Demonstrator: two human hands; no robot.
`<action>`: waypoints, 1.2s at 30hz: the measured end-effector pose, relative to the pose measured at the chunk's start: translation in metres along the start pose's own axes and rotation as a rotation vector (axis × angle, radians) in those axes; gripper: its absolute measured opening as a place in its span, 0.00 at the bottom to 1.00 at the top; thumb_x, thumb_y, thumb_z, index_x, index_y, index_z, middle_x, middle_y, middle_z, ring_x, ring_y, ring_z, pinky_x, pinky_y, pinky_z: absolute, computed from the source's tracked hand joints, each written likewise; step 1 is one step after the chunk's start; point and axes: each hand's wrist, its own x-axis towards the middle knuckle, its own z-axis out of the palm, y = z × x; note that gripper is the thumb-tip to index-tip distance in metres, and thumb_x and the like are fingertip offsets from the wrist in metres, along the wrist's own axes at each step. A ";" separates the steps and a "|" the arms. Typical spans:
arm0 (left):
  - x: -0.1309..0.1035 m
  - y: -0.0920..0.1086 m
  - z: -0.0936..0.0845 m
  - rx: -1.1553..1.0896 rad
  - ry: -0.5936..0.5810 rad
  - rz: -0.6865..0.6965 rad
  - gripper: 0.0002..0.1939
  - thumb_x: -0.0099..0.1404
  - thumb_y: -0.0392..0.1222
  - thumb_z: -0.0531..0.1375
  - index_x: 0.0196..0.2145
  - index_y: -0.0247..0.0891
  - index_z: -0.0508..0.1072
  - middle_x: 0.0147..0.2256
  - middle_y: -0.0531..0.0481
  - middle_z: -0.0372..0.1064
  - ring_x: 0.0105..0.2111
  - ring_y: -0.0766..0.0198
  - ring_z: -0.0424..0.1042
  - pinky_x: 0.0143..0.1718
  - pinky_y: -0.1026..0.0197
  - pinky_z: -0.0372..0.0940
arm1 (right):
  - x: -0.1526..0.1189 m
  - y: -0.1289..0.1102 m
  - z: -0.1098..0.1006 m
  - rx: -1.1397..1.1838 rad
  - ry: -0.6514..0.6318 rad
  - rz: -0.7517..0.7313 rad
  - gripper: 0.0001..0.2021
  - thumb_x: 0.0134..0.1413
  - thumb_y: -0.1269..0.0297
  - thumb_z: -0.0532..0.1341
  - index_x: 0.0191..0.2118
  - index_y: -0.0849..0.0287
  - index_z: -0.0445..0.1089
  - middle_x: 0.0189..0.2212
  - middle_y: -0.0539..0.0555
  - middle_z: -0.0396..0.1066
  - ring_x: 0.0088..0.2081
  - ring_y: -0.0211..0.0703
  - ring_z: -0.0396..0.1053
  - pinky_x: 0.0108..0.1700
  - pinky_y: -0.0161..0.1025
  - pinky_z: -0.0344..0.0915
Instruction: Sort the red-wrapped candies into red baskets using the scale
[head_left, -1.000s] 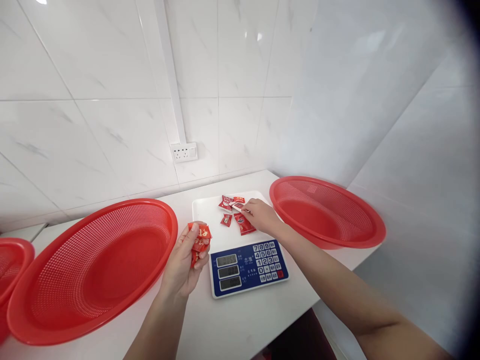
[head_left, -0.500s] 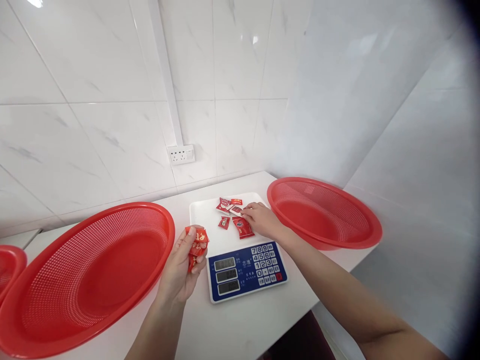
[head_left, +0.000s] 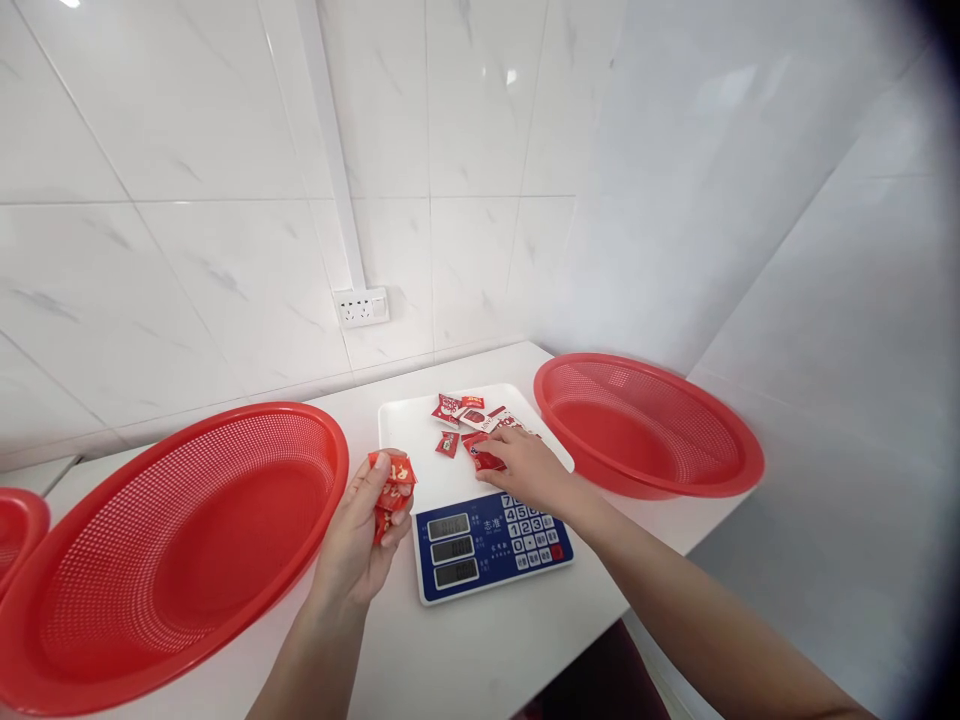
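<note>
My left hand [head_left: 365, 520] is closed around several small red snack packets [head_left: 394, 485] with pale lettering, held up left of the scale. On the white pan of the digital scale [head_left: 405, 440], my right hand [head_left: 525, 465] has its fingers closed on a red snack packet [head_left: 478, 447] at the near right. Behind and beside it lie a white-and-red packet [head_left: 478, 420], a pink-and-white packet [head_left: 447, 407], a small orange-red packet [head_left: 472, 402], a small dark-red packet [head_left: 448, 444] and another red-and-white packet [head_left: 504, 418], partly covered by my hand.
A large red plastic basket [head_left: 330, 430] stands on the left, with part of another basket [head_left: 34, 510] at the edge. To the right is a third red basket [head_left: 742, 460]. The scale's blue keypad panel [head_left: 491, 575] faces me; a wall socket [head_left: 363, 307] sits behind.
My right hand has moved nearer, from the white-and-red packet to the red packet in front. A red-and-white packet behind it has come into view. The left hand stays nearly still.
</note>
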 end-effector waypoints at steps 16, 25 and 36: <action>0.000 0.000 0.000 0.001 -0.005 -0.007 0.14 0.58 0.49 0.61 0.35 0.36 0.69 0.22 0.57 0.58 0.16 0.78 0.54 0.11 0.76 0.51 | 0.002 -0.002 0.004 -0.019 0.026 0.047 0.12 0.52 0.65 0.58 0.44 0.56 0.67 0.43 0.56 0.70 0.43 0.48 0.67 0.42 0.41 0.58; 0.001 -0.001 0.000 -0.003 -0.010 -0.008 0.14 0.57 0.49 0.61 0.35 0.36 0.69 0.22 0.57 0.59 0.16 0.78 0.55 0.11 0.76 0.50 | 0.003 0.000 -0.007 0.161 0.048 0.228 0.18 0.56 0.73 0.48 0.52 0.55 0.59 0.39 0.54 0.73 0.38 0.46 0.70 0.36 0.37 0.59; 0.001 -0.001 0.000 -0.010 -0.011 -0.006 0.16 0.55 0.50 0.64 0.35 0.36 0.69 0.22 0.57 0.60 0.16 0.78 0.55 0.11 0.77 0.50 | 0.004 0.004 -0.003 0.174 0.118 0.139 0.13 0.59 0.67 0.51 0.46 0.54 0.68 0.48 0.54 0.69 0.49 0.46 0.64 0.47 0.41 0.61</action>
